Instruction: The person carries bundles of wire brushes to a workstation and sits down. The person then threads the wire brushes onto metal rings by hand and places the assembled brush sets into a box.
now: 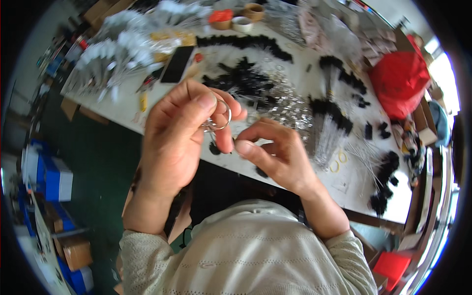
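Note:
My left hand (172,132) is raised over the near edge of the table, thumb and fingers closed on a shiny metal split ring (228,119). Smaller metal links seem to hang beside the ring, partly hidden by the fingers. Close to its right, my right hand (278,155) has thumb and forefinger pinched together. Something small and dark shows at those fingertips, too small to name. Beyond both hands lie a heap of silvery metal pieces (290,105) and a pile of black pieces (236,78) with thin clear strands.
A dark phone (178,65), tape rolls (242,24) and bundles of white-tipped strands (115,59) lie at the back left. To the right are black-ended clear bundles (328,130), yellow rings (339,161) and a red bag (400,81). Blue and white boxes (54,177) stand low at left.

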Motion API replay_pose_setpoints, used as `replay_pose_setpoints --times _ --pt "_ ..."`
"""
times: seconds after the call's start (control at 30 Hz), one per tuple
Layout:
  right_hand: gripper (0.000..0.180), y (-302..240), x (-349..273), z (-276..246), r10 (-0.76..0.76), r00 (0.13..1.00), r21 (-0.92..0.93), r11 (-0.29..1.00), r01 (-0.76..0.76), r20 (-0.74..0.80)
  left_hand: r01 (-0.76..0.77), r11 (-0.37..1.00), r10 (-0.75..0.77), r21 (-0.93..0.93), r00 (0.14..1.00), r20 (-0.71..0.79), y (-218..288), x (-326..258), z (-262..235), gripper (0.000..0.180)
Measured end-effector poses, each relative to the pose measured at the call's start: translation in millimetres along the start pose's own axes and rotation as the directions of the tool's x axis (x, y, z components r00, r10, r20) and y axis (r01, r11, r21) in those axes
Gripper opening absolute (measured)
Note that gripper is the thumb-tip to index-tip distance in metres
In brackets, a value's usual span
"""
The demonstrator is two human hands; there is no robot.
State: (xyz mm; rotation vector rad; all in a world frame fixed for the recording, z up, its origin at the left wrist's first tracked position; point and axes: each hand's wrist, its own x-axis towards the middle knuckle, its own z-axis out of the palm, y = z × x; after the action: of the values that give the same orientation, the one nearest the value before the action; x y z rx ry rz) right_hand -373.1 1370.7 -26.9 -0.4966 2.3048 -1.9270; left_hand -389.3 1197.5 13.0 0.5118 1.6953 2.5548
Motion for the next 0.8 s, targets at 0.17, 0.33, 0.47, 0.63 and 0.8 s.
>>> replay_pose_setpoints --times 0.17,0.33,0.47,0.63,0.8 --pt "0.020 9.7 -13.1 -11.4 -0.048 0.998 -0.051 0.998 0.046 -0.031 -0.029 0.914 -0.055 0.404 0.980 0.193 70.6 -54.8 -55.3 0.016" --pt "0.015 42.4 -21.9 -8.1 0.118 0.984 0.068 0.992 -0.110 -0.132 0.160 0.427 -0.506 0.890 0.858 0.088 -19.9 -95.7 -145.4 0.010" --pt "0.015 43.2 -13.0 2.1 0.149 0.982 0.108 0.985 -0.137 -0.117 0.082 0.213 -0.507 0.974 0.861 0.039 -130.3 -127.6 -220.8 0.012" --pt "0.011 40.6 -11.3 -13.1 0.111 0.985 -0.027 0.993 -0.116 -0.128 0.084 0.012 -0.649 0.996 0.759 -0.056 -172.4 -130.9 -219.7 0.022" --pt "0.011 67.2 14.6 -36.2 0.093 0.987 -0.137 0.984 -0.112 -0.132 0.482 0.700 -0.707 0.527 0.570 0.419 -50.3 -27.6 -161.6 0.021"
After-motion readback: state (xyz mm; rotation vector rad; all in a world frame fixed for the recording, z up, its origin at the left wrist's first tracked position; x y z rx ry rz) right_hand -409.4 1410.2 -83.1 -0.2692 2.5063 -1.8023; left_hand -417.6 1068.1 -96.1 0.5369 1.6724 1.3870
